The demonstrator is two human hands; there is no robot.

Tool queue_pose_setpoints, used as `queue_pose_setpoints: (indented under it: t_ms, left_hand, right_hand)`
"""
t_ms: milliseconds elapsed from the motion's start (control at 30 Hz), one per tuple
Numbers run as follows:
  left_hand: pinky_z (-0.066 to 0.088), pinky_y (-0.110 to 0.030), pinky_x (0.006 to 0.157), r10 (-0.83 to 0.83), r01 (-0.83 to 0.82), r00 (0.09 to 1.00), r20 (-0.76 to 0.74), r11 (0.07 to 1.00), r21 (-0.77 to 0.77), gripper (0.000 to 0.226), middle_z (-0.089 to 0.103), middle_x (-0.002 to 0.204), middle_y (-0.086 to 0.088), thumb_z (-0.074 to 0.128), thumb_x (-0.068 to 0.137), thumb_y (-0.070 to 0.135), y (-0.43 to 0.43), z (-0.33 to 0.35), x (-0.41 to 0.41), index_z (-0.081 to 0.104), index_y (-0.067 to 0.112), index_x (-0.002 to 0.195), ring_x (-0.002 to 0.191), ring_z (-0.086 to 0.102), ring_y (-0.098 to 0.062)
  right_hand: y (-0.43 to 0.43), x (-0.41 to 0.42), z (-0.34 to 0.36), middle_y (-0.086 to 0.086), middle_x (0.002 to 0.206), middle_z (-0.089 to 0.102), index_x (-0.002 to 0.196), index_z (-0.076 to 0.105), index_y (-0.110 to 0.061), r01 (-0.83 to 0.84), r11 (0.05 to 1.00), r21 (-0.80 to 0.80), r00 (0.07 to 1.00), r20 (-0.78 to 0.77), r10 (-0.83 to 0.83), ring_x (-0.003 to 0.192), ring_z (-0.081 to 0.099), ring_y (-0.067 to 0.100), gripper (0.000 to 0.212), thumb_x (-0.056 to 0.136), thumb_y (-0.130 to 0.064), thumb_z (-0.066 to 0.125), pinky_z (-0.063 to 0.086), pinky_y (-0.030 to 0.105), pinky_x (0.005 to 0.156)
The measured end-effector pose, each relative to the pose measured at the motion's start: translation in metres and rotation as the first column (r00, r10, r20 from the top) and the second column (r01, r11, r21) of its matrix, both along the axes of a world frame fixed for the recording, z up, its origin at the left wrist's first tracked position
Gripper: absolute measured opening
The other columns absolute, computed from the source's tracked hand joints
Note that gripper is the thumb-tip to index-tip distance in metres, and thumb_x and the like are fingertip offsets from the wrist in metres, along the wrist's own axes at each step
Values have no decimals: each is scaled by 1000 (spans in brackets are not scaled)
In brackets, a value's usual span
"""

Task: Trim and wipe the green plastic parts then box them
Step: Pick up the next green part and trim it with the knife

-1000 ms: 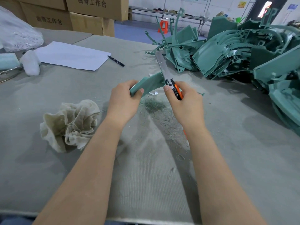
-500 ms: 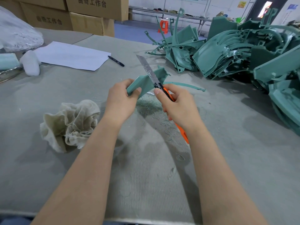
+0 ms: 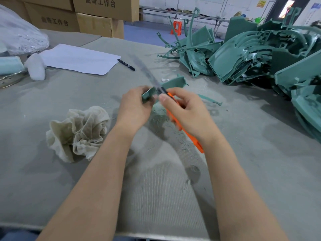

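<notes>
My left hand grips a green plastic part by its near end, above the middle of the table. My right hand holds an orange-handled knife; its long blade, blurred by motion, lies across the part and points up and to the left. A thin curved green strip sticks out to the right of my right hand. Green shavings lie on the table under both hands. A crumpled beige cloth sits to the left of my left forearm.
A large heap of green plastic parts fills the right and far right of the grey table. A white sheet of paper and a black pen lie at the far left. Cardboard boxes stand behind.
The knife blade has swung further to the left across the part, and both hands have shifted slightly nearer. The thin green strip now lies lower, beside my right hand.
</notes>
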State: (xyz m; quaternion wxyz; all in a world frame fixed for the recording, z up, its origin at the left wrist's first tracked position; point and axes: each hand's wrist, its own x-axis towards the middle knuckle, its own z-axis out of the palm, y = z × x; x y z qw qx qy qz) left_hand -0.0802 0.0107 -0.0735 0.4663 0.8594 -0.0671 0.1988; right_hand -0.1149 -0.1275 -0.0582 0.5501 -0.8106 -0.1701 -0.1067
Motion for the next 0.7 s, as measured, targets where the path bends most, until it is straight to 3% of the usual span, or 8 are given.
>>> queue_pose_setpoints:
  t_ms: [67, 200, 367, 567, 700]
  left_hand:
    - [30, -21, 54, -21, 21, 1000, 9, 999, -29, 11, 51, 62, 8, 60, 91, 13, 0, -1, 1, 62, 21, 83, 62, 46, -14]
    - [30, -11, 49, -27, 28, 999, 19, 998, -51, 16, 44, 56, 12, 61, 91, 15, 0, -4, 3, 57, 24, 78, 49, 43, 1]
    - [31, -9, 51, -1, 2, 999, 44, 1000, -30, 9, 50, 62, 14, 60, 91, 18, 0, -3, 3, 60, 25, 86, 56, 46, -3]
    - [32, -10, 49, -8, 10, 999, 50, 999, -43, 12, 48, 59, 12, 59, 92, 16, 0, -4, 2, 58, 23, 83, 52, 46, 2]
    - [32, -10, 48, -14, 17, 999, 40, 998, -55, 10, 50, 61, 10, 59, 93, 17, 0, -4, 2, 61, 24, 86, 51, 45, -1]
  right_hand:
    - [-10, 0, 5, -5, 54, 45, 89, 66, -28, 71, 997, 23, 997, 27, -71, 47, 41, 12, 10, 94, -31, 59, 38, 36, 47]
    - [-16, 3, 3, 3, 60, 55, 91, 63, -28, 233, 964, -131, 966, 144, -214, 59, 56, 22, 15, 92, -43, 59, 50, 44, 61]
    - [-16, 8, -2, -7, 54, 52, 93, 63, -28, 325, 920, -219, 937, 207, -282, 51, 47, 10, 20, 91, -47, 58, 40, 29, 55]
    - [-14, 7, -3, -14, 52, 49, 96, 67, -27, 299, 932, -205, 947, 187, -262, 50, 43, 6, 19, 91, -43, 60, 35, 27, 57]
    - [-13, 7, -2, -15, 53, 51, 96, 67, -29, 264, 947, -182, 959, 153, -238, 56, 52, 9, 15, 91, -41, 60, 40, 27, 59]
